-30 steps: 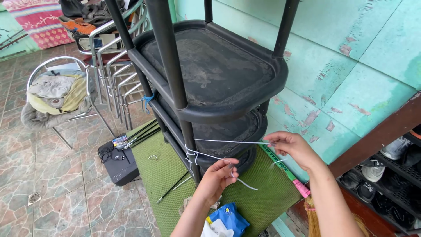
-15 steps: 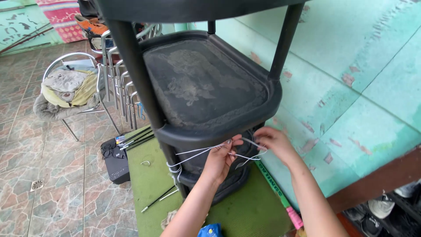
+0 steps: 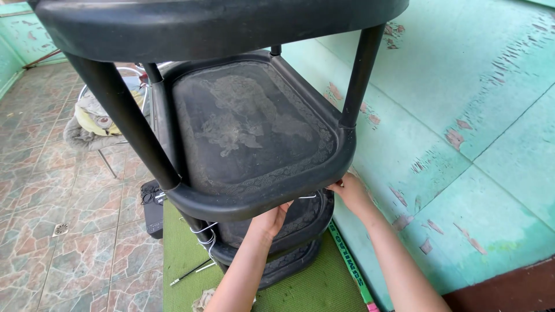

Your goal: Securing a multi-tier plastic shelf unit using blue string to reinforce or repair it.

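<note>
**Reaching under a black plastic shelf rack to work a white cord**

Looking down from head height, two bare forearms rise from the near edge toward a black three-tier plastic rack (image 3: pixel 248 133) standing on a green mat (image 3: pixel 324 289).

Nearest, the mat covers a low bench, with a thin black rod (image 3: pixel 191 273) lying on its left part and a green strip with a pink end (image 3: pixel 352 266) along its right edge, just beside the wall.

Next, the left hand (image 3: pixel 272 218) reaches up under the front rim of the middle shelf, fingers curled and hidden behind the rim; whether it pinches anything cannot be told. The right hand (image 3: pixel 350 193) sits at the shelf's right front corner, fingers tucked under the rim and seemingly closed on a white cord (image 3: pixel 307 196), which shows only as a short stretch between the hands. More of the cord loops around the left front post (image 3: pixel 205 237) below the shelf.

Working well here likely means keeping the cord taut and flat under the rim, since the hands work by feel.

Room is tight: the peeling turquoise wall (image 3: pixel 462 115) stands close on the right, the top shelf (image 3: pixel 219 23) overhangs, and posts flank both hands. Farther left, tiled floor (image 3: pixel 58 190) lies open; a metal chair with cloth (image 3: pixel 98 121) stands beyond.
</note>
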